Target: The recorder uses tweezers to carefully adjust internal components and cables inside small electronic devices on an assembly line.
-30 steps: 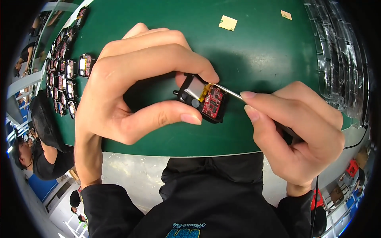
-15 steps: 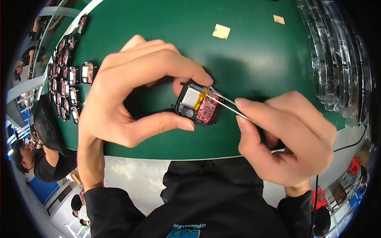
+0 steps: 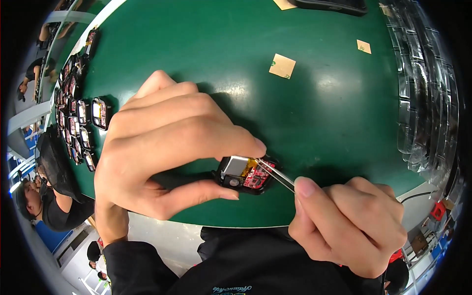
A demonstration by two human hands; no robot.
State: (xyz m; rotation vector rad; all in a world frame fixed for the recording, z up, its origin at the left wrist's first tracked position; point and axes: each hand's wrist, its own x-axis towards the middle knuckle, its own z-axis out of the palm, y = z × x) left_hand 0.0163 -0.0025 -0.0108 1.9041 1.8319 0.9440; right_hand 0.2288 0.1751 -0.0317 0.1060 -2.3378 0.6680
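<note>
Between the thumb and index finger of my left hand (image 3: 157,147) is a small black electronic device casing (image 3: 246,174), tilted and open. Inside it show a silver battery (image 3: 235,166), yellow tape (image 3: 249,167), a red circuit board (image 3: 258,178) and a round dark part at the near left corner. My right hand (image 3: 349,221) grips metal tweezers (image 3: 280,178) between thumb and index finger. Their tips reach the far edge of the board beside the yellow tape; whether they pinch anything is too small to tell.
Several similar opened casings (image 3: 73,115) cluster at the left of the green table (image 3: 324,118), one (image 3: 101,113) standing a little apart. Pale paper squares (image 3: 282,66) lie beyond my hands. Stacked clear plastic trays (image 3: 418,88) line the right side. A black object (image 3: 334,5) sits at the far edge.
The view has shifted, so table, hands and casing appear lower. The casing is tilted more. The tweezer tips have come closer together, and my right thumb and index finger have drawn together.
</note>
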